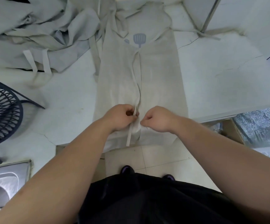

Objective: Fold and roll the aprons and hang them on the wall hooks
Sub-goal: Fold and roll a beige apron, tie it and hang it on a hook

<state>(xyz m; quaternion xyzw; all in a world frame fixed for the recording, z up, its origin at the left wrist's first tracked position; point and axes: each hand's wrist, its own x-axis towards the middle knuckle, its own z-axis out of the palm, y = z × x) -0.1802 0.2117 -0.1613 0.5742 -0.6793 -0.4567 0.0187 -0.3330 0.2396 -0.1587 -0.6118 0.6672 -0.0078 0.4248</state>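
Apron [155, 78], folded beige cloth; left hand [118, 117] fingers pinch flat strap [129, 136], right hand [158, 118] fingers pinch its edge

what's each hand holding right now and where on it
The left hand pinches the tie close to its loose end; the right hand pinches the apron fabric by its near edge.

Head-worn view, steeply downward, close.
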